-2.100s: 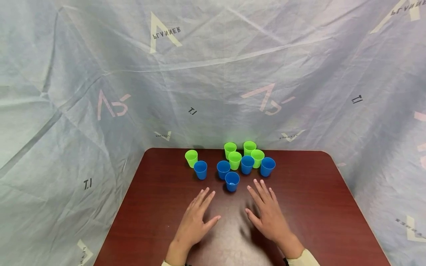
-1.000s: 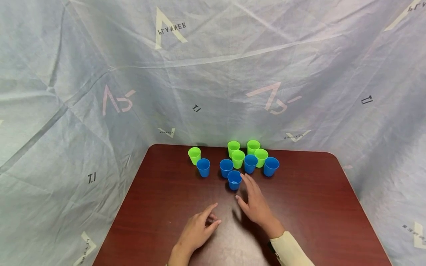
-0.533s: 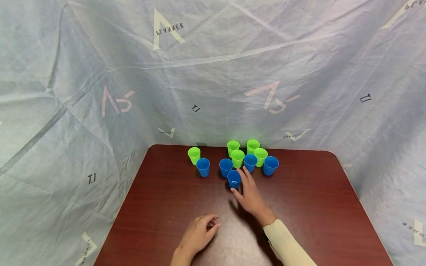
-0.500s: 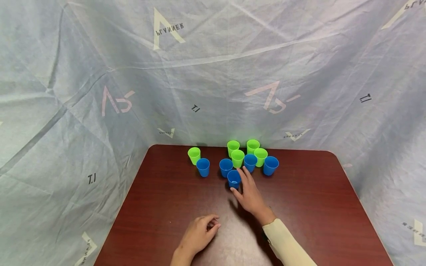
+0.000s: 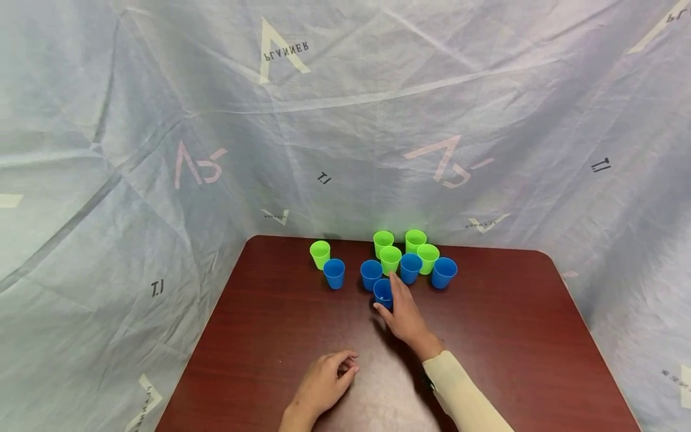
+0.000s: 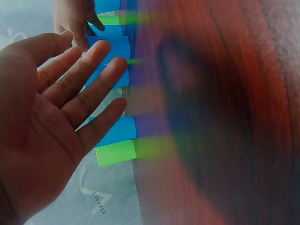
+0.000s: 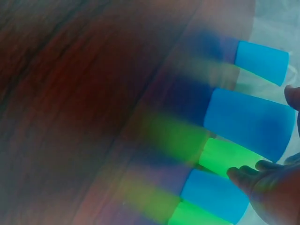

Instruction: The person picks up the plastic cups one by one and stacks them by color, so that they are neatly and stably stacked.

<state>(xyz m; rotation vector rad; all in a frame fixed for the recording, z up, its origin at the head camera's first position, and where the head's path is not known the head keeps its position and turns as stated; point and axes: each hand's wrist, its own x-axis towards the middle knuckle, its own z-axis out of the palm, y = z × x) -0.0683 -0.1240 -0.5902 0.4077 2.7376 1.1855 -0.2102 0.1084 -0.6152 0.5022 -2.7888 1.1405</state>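
In the head view my right hand (image 5: 407,318) is at the nearest blue cup (image 5: 382,293), with fingers along its right side and thumb in front. The right wrist view shows this blue cup (image 7: 251,124) between thumb (image 7: 293,97) and fingers (image 7: 241,177), with gaps visible there; firm contact cannot be made out. The cup stands upright on the table. My left hand (image 5: 324,384) stays low and nearer to me, holding nothing. Its fingers are loosely bent, and the left wrist view shows the bare palm (image 6: 47,126).
Several more blue cups (image 5: 371,275) and green cups (image 5: 390,260) stand upright toward the back of the brown table (image 5: 502,336). One green cup (image 5: 320,255) and one blue cup (image 5: 334,273) stand apart at left. Grey printed sheeting (image 5: 345,150) rises behind.
My right hand has moved left and forward to the nearest blue cup, its fingers drawing together beside it. My left hand has drawn back and its fingers have bent. The cups stand as before.
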